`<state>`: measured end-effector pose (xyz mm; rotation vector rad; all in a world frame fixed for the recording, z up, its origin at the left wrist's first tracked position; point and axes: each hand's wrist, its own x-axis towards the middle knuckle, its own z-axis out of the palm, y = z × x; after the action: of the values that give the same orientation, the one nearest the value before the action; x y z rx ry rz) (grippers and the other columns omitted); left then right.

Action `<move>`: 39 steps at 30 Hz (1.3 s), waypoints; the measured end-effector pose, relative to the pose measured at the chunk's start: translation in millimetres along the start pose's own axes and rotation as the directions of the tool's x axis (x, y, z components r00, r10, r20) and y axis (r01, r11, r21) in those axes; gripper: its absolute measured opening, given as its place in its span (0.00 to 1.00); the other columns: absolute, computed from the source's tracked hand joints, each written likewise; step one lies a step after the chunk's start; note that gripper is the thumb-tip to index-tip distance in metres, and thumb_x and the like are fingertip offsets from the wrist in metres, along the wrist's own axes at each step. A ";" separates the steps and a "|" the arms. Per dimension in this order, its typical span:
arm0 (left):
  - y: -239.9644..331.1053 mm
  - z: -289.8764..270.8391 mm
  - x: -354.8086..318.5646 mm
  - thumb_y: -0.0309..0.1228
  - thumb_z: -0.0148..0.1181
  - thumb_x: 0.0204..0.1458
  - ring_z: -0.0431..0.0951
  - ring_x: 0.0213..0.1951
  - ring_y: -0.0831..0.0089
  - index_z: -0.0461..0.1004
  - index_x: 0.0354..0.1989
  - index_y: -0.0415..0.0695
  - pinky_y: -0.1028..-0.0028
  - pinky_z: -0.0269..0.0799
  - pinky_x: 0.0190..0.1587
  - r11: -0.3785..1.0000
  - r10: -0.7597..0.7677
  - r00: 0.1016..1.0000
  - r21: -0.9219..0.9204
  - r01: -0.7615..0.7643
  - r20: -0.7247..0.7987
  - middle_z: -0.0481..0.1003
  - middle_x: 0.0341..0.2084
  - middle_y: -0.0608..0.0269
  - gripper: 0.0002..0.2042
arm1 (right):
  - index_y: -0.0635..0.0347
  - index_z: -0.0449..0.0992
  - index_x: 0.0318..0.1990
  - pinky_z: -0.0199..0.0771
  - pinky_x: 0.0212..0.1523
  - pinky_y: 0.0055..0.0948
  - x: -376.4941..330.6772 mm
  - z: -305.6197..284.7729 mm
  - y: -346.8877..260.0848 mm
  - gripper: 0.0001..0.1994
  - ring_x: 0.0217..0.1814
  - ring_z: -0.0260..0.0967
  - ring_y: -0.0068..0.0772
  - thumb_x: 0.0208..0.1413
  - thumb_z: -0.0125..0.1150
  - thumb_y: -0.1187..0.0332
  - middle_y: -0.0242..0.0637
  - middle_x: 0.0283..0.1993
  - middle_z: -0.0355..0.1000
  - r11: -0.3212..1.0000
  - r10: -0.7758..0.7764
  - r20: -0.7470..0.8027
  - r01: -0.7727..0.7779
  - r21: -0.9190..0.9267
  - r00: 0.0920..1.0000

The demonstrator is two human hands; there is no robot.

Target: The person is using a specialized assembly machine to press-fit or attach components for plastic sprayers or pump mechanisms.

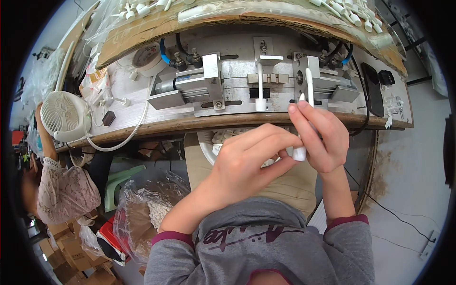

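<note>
Just in front of the bench edge, both my hands are close together. My left hand (247,159) pinches a white ribbed cap (299,153) between thumb and fingertips. My right hand (325,135) is closed round a slim white stick with a swollen, pointed tip (309,83), which points up towards the bench. A second, smaller white tip (301,97) shows by the right fingertips; whether it joins the cap is hidden by the fingers. On the bench ahead, a white capped stick (260,90) lies in a metal fixture (267,78), its cap towards me.
Metal clamp cylinders (190,88) with hoses flank the fixture. A white fan (64,115), a tape roll (146,59) and a black phone (373,90) are on the bench. Cardboard (137,42) above bears several white capped sticks. Left are a plastic bag (137,213) and another person's arm (45,135).
</note>
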<state>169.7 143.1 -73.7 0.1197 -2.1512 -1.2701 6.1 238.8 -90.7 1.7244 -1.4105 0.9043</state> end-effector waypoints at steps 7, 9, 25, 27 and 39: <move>-22.9 -13.5 8.4 0.20 0.66 0.46 0.79 0.40 0.62 0.81 0.45 0.40 0.68 0.77 0.42 0.787 0.100 0.994 0.615 -0.045 -0.055 0.79 0.45 0.59 0.15 | 0.73 0.77 0.54 0.82 0.50 0.33 0.0 -1.9 3.3 0.20 0.51 0.77 0.43 0.52 0.68 0.80 0.50 0.55 0.74 0.928 0.344 -0.013 -0.338 0.155 0.939; -36.3 -13.6 10.9 0.22 0.67 0.46 0.79 0.39 0.63 0.81 0.44 0.41 0.68 0.75 0.44 0.704 0.114 0.992 0.699 -0.124 0.060 0.79 0.48 0.58 0.14 | 0.73 0.75 0.57 0.82 0.52 0.34 -2.7 -4.8 1.8 0.22 0.52 0.77 0.43 0.51 0.66 0.83 0.52 0.56 0.73 0.906 0.381 0.027 -0.379 0.187 0.924; -26.2 -22.2 27.5 0.28 0.64 0.56 0.80 0.25 0.75 0.82 0.45 0.39 0.79 0.74 0.28 0.936 -0.353 0.935 -0.013 0.353 -0.024 0.83 0.45 0.62 0.10 | 0.67 0.82 0.42 0.83 0.41 0.31 -9.0 -23.7 -25.2 0.15 0.46 0.80 0.42 0.43 0.72 0.78 0.49 0.52 0.76 0.833 0.321 0.264 -0.403 0.378 0.910; -15.1 -21.8 28.9 0.28 0.59 0.62 0.77 0.24 0.84 0.82 0.43 0.34 0.84 0.70 0.26 0.738 -0.537 0.842 -0.453 0.500 0.054 0.83 0.37 0.59 0.10 | 0.67 0.82 0.42 0.83 0.42 0.33 -8.0 -24.6 -29.5 0.15 0.47 0.80 0.44 0.43 0.72 0.78 0.48 0.50 0.77 0.814 0.311 0.291 -0.411 0.410 0.905; -27.5 -19.1 9.4 0.35 0.51 0.68 0.65 0.12 0.89 0.81 0.42 0.34 0.86 0.58 0.16 0.250 -0.351 0.878 -0.871 0.423 0.326 0.83 0.32 0.53 0.16 | 0.66 0.82 0.42 0.82 0.49 0.35 4.2 -38.3 -51.3 0.16 0.49 0.79 0.45 0.43 0.75 0.76 0.48 0.51 0.78 0.751 0.302 0.365 -0.455 0.479 0.881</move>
<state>166.6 110.4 -85.3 0.1275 -1.0850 -2.6663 54.4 277.2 -73.1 2.0729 -1.8595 1.4702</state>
